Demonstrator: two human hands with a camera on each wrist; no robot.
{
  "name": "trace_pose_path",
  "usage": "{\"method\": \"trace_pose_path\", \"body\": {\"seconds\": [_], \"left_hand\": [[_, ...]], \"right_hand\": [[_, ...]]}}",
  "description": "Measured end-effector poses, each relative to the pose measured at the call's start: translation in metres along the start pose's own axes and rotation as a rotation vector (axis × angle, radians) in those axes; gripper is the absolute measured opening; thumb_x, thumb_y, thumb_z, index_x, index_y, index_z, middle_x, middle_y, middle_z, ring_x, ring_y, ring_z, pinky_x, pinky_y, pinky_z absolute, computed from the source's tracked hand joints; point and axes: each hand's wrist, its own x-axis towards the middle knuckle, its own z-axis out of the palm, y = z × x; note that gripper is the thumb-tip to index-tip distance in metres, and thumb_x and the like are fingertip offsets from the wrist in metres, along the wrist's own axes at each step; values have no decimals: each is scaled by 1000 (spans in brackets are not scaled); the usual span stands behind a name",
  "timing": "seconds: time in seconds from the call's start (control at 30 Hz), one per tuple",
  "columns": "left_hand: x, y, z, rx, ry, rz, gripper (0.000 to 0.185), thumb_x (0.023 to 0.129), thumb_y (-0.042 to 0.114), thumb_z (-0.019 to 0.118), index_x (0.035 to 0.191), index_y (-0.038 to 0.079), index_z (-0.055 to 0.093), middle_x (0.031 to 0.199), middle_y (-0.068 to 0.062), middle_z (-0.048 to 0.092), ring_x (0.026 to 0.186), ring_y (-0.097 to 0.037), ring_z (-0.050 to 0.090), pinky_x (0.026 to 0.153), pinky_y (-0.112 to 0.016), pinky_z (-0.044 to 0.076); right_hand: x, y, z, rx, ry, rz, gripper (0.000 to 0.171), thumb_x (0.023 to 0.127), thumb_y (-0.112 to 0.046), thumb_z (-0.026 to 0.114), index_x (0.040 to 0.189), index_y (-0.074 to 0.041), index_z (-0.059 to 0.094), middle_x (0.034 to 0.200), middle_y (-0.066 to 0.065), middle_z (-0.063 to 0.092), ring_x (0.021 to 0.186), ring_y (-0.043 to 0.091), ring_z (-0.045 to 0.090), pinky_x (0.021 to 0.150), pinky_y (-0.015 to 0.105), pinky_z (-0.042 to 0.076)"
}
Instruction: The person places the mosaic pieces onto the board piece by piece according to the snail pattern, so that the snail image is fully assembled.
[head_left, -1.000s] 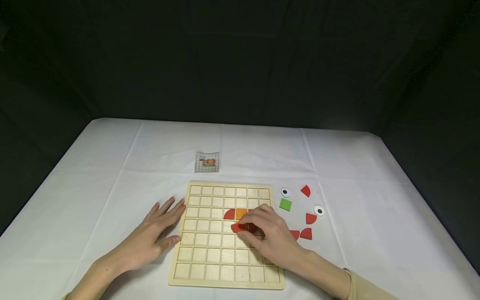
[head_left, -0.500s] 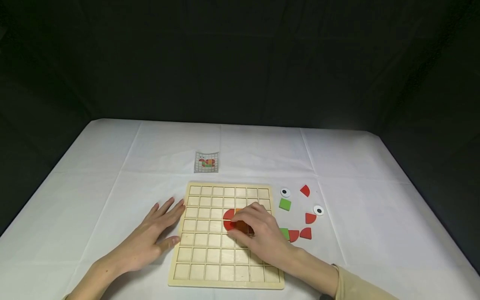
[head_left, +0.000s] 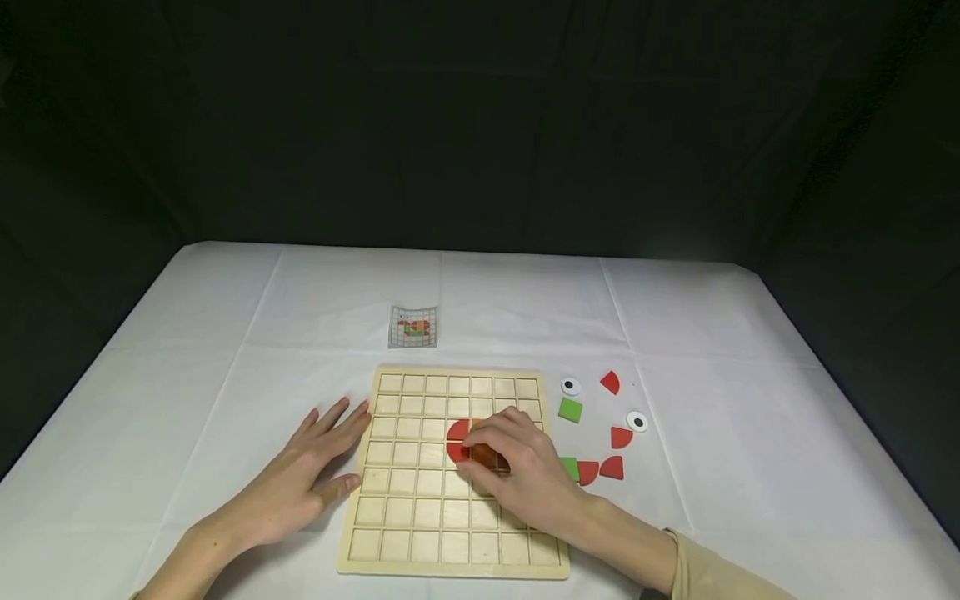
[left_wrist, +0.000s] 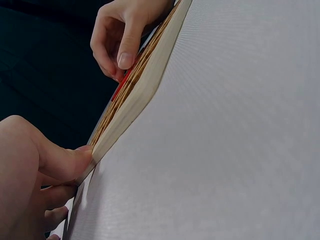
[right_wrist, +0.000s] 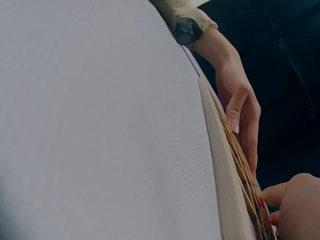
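Note:
The wooden grid board [head_left: 424, 481] lies flat on the white cloth. My left hand [head_left: 300, 477] rests at its left edge, fingers spread and straight, with the thumb touching the side. Over the board's middle, my right hand [head_left: 525, 471] pinches a red quarter-circle tile [head_left: 456, 453] between thumb and fingers, in or at a cell. Directly above that tile sits another red quarter-circle [head_left: 457, 430]. An orange square tile [head_left: 477, 423] is partly covered by the right hand. In the left wrist view, the right fingers meet a thin red edge [left_wrist: 120, 90] on the board.
Right of the board lie a green square [head_left: 570, 409], another green square [head_left: 571, 467] partly hidden, several red quarter-circles [head_left: 612, 467] and two white eye discs [head_left: 637, 422]. A small pattern card [head_left: 413, 327] lies behind the board. Dark curtains surround the table.
My right hand has moved slightly left and lowered the red quarter-circle tile from a tilt into line under the other red one. My left hand has stayed put.

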Motion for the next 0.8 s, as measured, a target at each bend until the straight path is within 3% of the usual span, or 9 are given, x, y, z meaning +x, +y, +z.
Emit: {"method": "trace_pose_path", "body": {"seconds": [0.27, 0.53, 0.67, 0.8], "left_hand": [[0, 0, 6, -10, -6, -4, 74, 93, 19, 69, 156, 10, 33, 165, 0, 24, 155, -29, 12, 128, -41, -1], [2, -1, 0, -1, -7, 4, 74, 93, 19, 69, 156, 9, 32, 165, 0, 24, 155, -29, 12, 128, -44, 0], [1, -2, 0, -8, -10, -2, 74, 93, 18, 69, 156, 9, 32, 165, 0, 24, 155, -30, 12, 128, -43, -1], [0, -3, -1, -8, -7, -2, 74, 92, 18, 69, 156, 8, 33, 165, -1, 24, 155, -30, 12, 128, -43, -1]], "right_hand": [[-21, 9, -26, -11, 15, 30, 22, 82, -10, 79, 102, -15, 72, 104, -6, 71, 99, 10, 57, 84, 11, 46], [-46, 23, -55, -23, 117, 6, 35, 74, -1, 81, 105, -14, 73, 103, -5, 72, 97, 10, 58, 85, 14, 46], [-61, 29, -70, -60, 113, 59, 39, 74, 2, 79, 108, -16, 73, 106, -6, 71, 100, 7, 58, 84, 10, 47], [-75, 36, -82, -85, 118, 86, 44, 73, 6, 76, 111, -15, 73, 107, -5, 72, 104, 9, 57, 94, 10, 45]]}}
